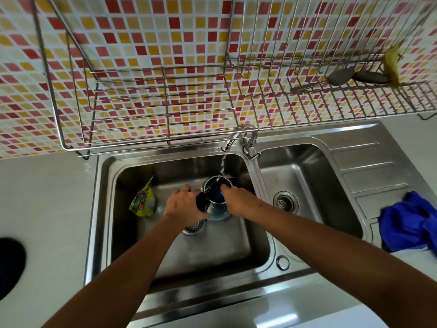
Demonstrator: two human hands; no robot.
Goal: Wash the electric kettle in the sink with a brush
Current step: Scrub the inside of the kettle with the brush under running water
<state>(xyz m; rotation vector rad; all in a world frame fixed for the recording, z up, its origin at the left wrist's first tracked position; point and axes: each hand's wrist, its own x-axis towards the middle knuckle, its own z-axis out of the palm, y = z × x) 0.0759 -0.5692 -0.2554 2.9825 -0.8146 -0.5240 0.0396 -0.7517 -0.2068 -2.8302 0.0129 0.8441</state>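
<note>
A steel electric kettle (216, 210) with a black handle stands upright in the left basin of the double sink (104, 209). Water from the tap (228, 144) runs into its open mouth. My left hand (183, 203) is closed around the black handle on the kettle's left side. My right hand (238, 201) reaches into the kettle's mouth from the right, fingers closed on something blue inside, likely the brush (218, 194); most of it is hidden.
A yellow-green detergent pouch (143, 201) leans at the left basin's left wall. A blue cloth (411, 223) lies on the drainboard at right. A wire dish rack (165, 110) hangs over the sink, holding utensils (340, 78) at right. A dark object (9, 263) sits at the left edge.
</note>
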